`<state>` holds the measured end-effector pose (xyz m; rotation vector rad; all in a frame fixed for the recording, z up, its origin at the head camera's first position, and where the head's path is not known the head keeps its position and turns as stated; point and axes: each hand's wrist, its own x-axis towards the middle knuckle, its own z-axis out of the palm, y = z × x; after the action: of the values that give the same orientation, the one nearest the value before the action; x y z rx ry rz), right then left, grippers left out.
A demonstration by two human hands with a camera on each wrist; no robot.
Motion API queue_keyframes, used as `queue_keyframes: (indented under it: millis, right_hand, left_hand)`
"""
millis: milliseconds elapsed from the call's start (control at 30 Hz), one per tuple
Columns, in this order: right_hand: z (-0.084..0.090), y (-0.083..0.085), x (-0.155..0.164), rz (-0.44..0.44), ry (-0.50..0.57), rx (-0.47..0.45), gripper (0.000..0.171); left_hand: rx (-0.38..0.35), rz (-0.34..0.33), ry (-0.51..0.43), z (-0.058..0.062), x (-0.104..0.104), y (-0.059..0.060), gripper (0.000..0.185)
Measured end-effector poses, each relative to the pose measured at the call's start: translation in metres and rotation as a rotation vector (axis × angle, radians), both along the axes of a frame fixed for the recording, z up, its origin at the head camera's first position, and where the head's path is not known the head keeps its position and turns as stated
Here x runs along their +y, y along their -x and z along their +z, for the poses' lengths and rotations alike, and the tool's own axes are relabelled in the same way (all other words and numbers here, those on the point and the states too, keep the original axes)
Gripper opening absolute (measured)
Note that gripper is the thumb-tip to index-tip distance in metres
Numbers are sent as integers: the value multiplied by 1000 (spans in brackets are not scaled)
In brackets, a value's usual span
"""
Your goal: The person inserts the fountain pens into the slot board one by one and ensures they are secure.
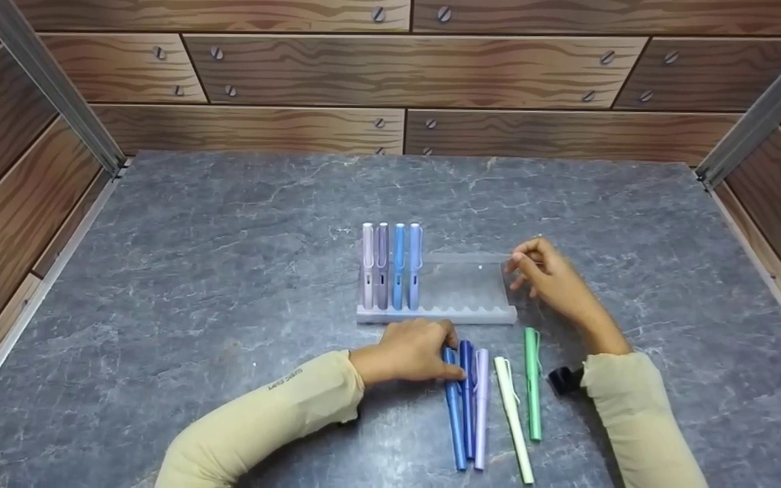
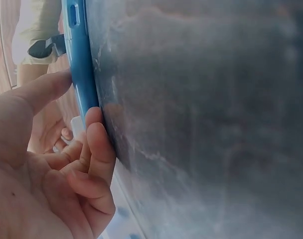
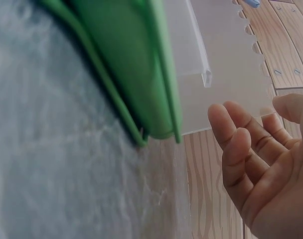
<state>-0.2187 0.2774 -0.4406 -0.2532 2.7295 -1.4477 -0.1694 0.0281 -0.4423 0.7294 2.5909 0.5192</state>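
A clear plastic pen rack (image 1: 462, 288) stands mid-table with several pens upright in its left slots: lilac (image 1: 367, 264), grey-purple (image 1: 382, 264), blue (image 1: 398, 266) and periwinkle (image 1: 415, 264). In front of it lie a blue pen (image 1: 455, 413), a dark blue pen (image 1: 466, 393), a lilac pen (image 1: 481, 407), a cream pen (image 1: 512, 420) and a green pen (image 1: 533, 383). My left hand (image 1: 455, 362) pinches the top of the blue pen (image 2: 79, 64) between thumb and curled fingers (image 2: 96, 134). My right hand (image 1: 523, 268) hovers with loose fingers (image 3: 231, 144) at the right end of the rack (image 3: 226, 59).
The grey stone tabletop (image 1: 228, 271) is walled by wood-pattern panels (image 1: 404, 68) at the back and both sides, with metal corner posts (image 1: 45, 74). A black wrist strap (image 1: 563, 379) shows on my right sleeve. The green pen (image 3: 126, 59) fills the right wrist view.
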Motion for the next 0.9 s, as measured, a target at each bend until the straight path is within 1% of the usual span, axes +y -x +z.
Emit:
queue_keyframes:
  millis: [200, 500, 800, 900]
  right_hand:
    - [2, -1, -1, -7, -1, -2, 37]
    - [4, -2, -1, -1, -7, -4, 37]
    - [3, -1, -1, -4, 9, -13, 35]
    - [2, -1, -1, -6, 8, -13, 35]
  left_hand:
    - [-9, 20, 5, 2, 0, -1, 44]
    - [-11, 30, -4, 2, 1, -2, 39]
    - [36, 19, 35, 1, 6, -3, 32]
    - [44, 23, 33, 0, 6, -3, 32]
